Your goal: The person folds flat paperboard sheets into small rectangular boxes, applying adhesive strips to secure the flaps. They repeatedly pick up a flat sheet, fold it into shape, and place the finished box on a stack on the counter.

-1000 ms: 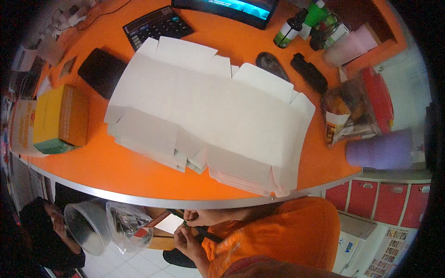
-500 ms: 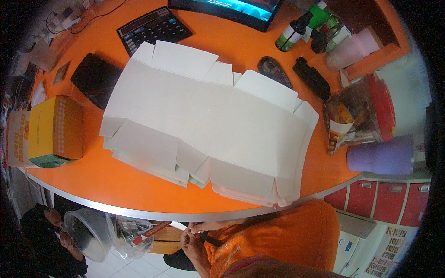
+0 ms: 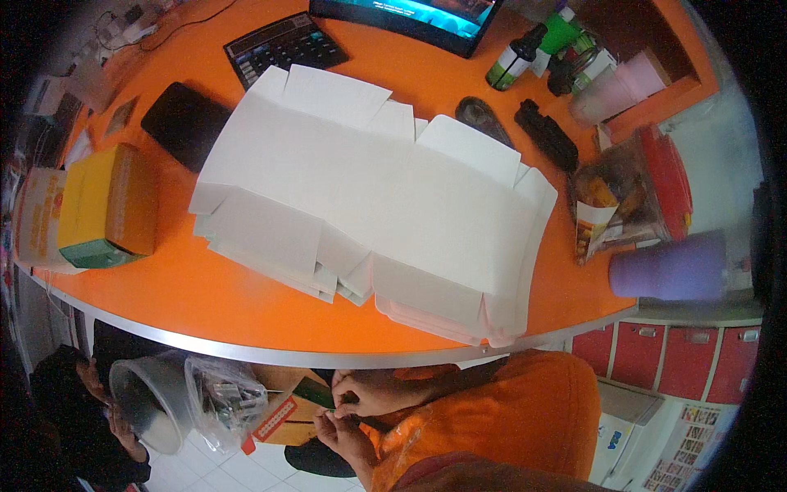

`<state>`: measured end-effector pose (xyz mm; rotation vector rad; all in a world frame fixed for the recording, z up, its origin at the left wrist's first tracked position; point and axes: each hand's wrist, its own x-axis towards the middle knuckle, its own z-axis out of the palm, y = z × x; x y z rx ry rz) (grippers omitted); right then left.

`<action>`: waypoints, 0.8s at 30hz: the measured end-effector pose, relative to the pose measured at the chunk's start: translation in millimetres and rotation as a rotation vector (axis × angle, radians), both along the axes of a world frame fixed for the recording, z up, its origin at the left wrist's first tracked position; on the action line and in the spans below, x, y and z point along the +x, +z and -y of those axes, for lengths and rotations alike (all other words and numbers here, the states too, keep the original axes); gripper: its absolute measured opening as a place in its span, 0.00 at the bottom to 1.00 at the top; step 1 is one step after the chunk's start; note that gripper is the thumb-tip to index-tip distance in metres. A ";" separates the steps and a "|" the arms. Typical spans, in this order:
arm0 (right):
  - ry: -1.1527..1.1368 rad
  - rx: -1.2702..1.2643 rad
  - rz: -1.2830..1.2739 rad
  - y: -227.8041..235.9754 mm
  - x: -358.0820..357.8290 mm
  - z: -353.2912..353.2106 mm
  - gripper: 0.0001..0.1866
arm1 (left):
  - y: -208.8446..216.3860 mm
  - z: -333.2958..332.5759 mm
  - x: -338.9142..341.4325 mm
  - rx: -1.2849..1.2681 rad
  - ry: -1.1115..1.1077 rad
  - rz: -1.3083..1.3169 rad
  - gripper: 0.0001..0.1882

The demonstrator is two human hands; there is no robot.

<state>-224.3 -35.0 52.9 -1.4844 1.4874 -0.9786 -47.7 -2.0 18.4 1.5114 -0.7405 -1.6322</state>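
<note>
Orange desk with a metal-trimmed edge carries a layered stack of white carton blanks, its near corner just inside that edge. Behind the stack sit a black calculator and a lit monitor; to the left, a yellow box; to the right, a purple cup.

Below the edge, clear of the stack, the right hand and left hand meet, fingertips nearly together. Fingers of both are closed, pinching the near end of a dark green panel, which extends leftward from the fingertips. Beside it shows a red strip with pale markings; whether the two are joined cannot be determined. Further left: a clear plastic bag and, beyond it, a co-worker in dark clothing.
</note>
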 end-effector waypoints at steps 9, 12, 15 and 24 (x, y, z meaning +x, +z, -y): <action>0.027 0.067 0.291 -10.4 8.8 -6.2 0.16 | -4.3 -9.7 6.6 0.070 0.104 -0.200 0.19; 0.029 0.070 0.342 -14.6 7.0 -8.1 0.16 | -8.5 -9.7 14.8 0.065 0.004 -0.224 0.22; 0.030 0.127 0.363 -20.0 10.1 -8.6 0.17 | -4.6 -8.1 8.4 0.046 0.003 -0.046 0.25; 0.051 0.061 0.224 7.3 21.1 33.8 0.23 | 50.7 21.8 2.0 -0.356 -0.083 0.217 0.29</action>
